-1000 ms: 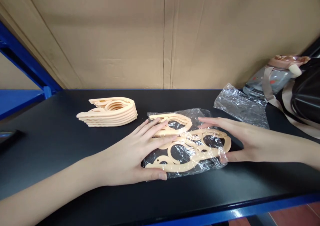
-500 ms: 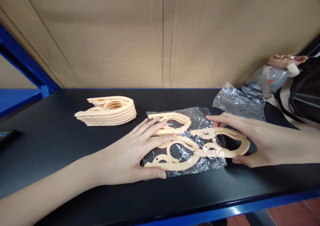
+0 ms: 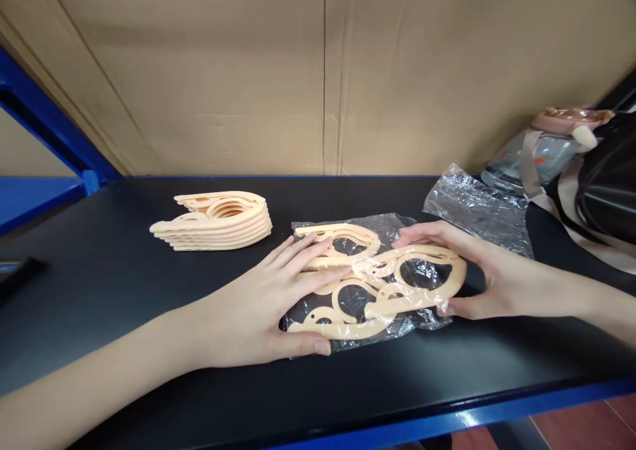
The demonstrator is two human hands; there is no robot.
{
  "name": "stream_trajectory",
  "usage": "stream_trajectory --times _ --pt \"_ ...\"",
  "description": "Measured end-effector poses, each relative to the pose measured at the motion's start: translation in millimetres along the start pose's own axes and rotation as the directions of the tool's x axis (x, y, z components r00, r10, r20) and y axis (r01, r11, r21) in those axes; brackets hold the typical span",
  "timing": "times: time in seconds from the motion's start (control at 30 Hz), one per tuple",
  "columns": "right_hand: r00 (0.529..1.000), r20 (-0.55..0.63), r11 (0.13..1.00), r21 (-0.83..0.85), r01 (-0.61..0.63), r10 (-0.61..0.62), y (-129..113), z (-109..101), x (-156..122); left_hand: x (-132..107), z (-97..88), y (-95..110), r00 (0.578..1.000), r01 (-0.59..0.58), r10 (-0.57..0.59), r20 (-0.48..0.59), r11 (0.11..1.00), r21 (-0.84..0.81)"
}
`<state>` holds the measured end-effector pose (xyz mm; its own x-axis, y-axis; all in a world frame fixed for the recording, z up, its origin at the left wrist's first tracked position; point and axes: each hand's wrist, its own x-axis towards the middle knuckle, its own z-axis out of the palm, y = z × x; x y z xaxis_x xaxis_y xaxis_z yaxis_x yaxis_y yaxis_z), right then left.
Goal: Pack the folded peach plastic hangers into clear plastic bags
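A clear plastic bag (image 3: 402, 232) with peach-coloured plastic hangers (image 3: 342, 331) inside lies flat on the black table (image 3: 124, 284). My left hand (image 3: 271, 304) rests flat on the bag's left part, fingers spread, pressing the hangers down. My right hand (image 3: 477, 268) grips one peach hanger (image 3: 422, 284) by its right end, thumb underneath and fingers over the top. This hanger lies partly in the bag's open right side, over the others.
A stack of several peach hangers (image 3: 213, 221) sits at the left back of the table. A second empty clear bag (image 3: 477, 208) lies at the right back, by a transparent bottle (image 3: 541, 152) and a black bag (image 3: 606, 185). Cardboard (image 3: 322, 72) forms the back wall.
My right hand drew the hanger out to the right half a second ago and has now pushed it back left into the bag. My left hand has stayed put.
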<state>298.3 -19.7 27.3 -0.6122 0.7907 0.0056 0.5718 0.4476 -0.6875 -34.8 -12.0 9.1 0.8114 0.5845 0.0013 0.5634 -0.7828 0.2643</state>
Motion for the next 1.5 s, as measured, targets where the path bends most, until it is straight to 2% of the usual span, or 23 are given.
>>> stream_trajectory --times 0.2,0.37,0.47,0.63,0.8,0.9,1.0,1.17,1.27,1.43,1.5 --pt "1.000 0.030 1.000 0.020 -0.004 0.003 -1 -1 0 -2 1.3 0 1.000 0.001 -0.001 -0.019 1.000 -0.006" --pt "0.997 0.067 0.998 0.055 0.037 -0.040 1 3 1 0 0.6 0 1.000 0.012 -0.012 -0.026 1.000 -0.015" --pt "0.996 0.079 0.999 0.021 0.040 -0.042 -2 7 3 1 0.7 2 1.000 0.015 -0.015 -0.020 1.000 -0.016" --pt "0.992 0.122 0.999 -0.027 0.031 -0.027 -10 10 8 -2 1.7 10 0.993 0.087 -0.088 -0.083 0.996 -0.018" --pt "0.991 0.119 0.998 0.016 0.065 -0.067 0 -2 15 -3 0.8 11 0.992 0.083 -0.084 -0.097 0.996 -0.022" --pt "0.986 0.160 0.999 -0.004 0.051 -0.050 10 -15 17 -2 0.1 10 0.996 0.065 -0.066 -0.067 0.998 -0.022" --pt "0.986 0.161 0.999 0.025 0.034 -0.037 14 -20 18 -2 0.7 10 0.993 0.079 -0.081 -0.086 0.997 -0.017" --pt "0.990 0.134 0.990 0.136 0.028 -0.047 8 -9 20 0 1.3 7 0.995 0.056 -0.057 -0.084 0.998 -0.012" --pt "0.989 0.123 0.986 0.150 0.068 -0.087 4 0 24 0 0.3 7 0.997 0.039 -0.040 -0.071 0.999 -0.012" --pt "0.987 0.093 0.977 0.182 0.111 -0.129 2 10 31 0 -0.4 10 0.991 0.088 -0.093 -0.096 0.995 -0.054" --pt "0.987 0.078 0.973 0.194 0.122 -0.139 3 14 31 -1 -1.8 9 0.995 0.061 -0.067 -0.068 0.994 -0.086"
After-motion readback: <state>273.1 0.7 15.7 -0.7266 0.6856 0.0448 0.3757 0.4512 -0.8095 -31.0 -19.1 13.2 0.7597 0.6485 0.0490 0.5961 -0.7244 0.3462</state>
